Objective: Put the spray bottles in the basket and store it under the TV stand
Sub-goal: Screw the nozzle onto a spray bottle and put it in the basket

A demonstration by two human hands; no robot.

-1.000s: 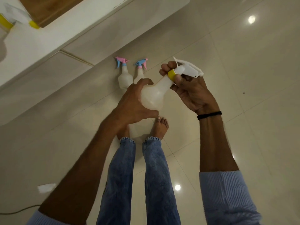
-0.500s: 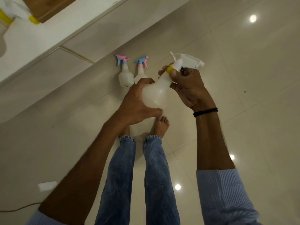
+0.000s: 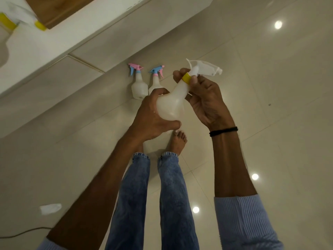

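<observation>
At frame centre, the left hand (image 3: 153, 117) grips a translucent spray bottle (image 3: 170, 105); the right hand (image 3: 207, 101) pinches its yellow collar (image 3: 186, 77). Above-left stand two small bottles (image 3: 137, 86), seemingly touching.

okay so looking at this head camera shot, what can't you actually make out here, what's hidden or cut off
Head view only:
- Second small spray bottle: lower body hidden behind the left hand.
- Held spray bottle: its base is covered by the left hand; the yellow collar is partly wrapped by the right hand.
- Left foot: hidden by the left wrist.
- Yellow-collared items at top left: blurred, cut off by the edge.
- Basket: not in view.
</observation>
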